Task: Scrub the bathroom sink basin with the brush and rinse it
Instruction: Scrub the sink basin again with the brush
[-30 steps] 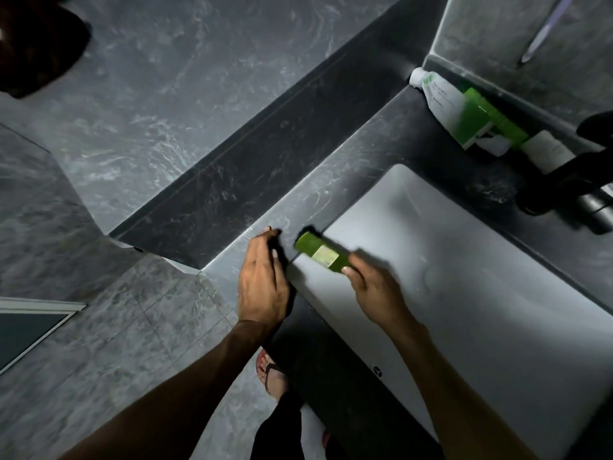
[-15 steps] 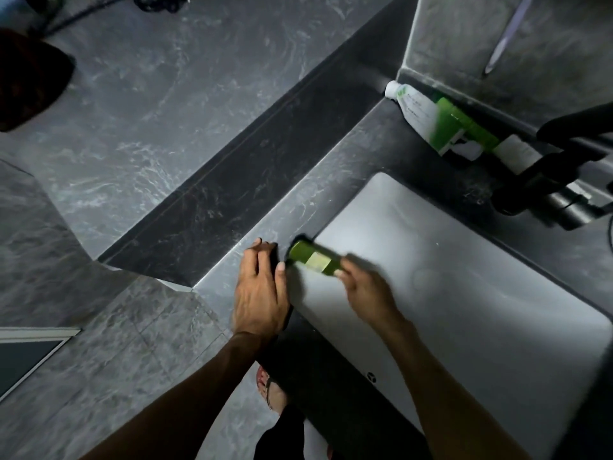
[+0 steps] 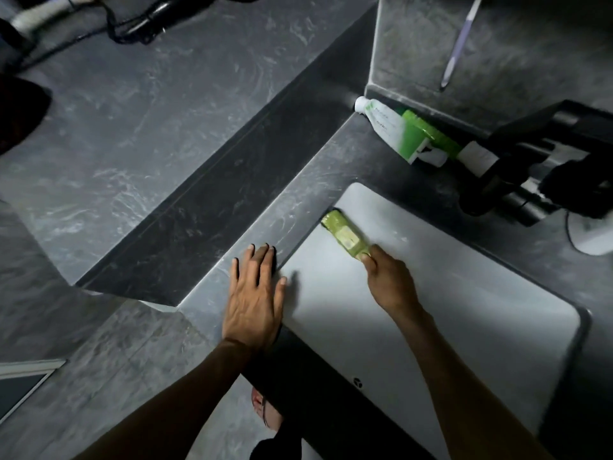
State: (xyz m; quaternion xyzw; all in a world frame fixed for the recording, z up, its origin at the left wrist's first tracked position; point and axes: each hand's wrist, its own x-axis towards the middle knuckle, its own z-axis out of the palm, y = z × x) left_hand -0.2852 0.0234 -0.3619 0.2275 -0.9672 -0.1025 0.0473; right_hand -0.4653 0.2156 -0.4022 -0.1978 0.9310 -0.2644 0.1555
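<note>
While the right hand grips the near end of the green brush, the brush head sits down in the far left corner of the pale sink basin, pressed against the basin wall just below the dark counter. The left hand lies flat and open on the counter edge beside the basin, fingers spread, thumb hanging over the rim, holding nothing; it looks like a brace for leaning in.

This reads as the scrubbing step, well short of the rinse. I see no running water, and the black tap at the back right is untouched, well apart from both hands. The basin surface looks dull and faintly streaked, though the light is too dim to tell soap from glare.

The next move, I would judge, calls for dragging the brush out of that corner and along the wall or floor of the basin, keeping the bristles pressed down and the wrist low enough to follow the curve. The green and white tube lying on the counter behind the basin is clear of the stroke and needs no shifting. Later the right hand must reach the tap.
</note>
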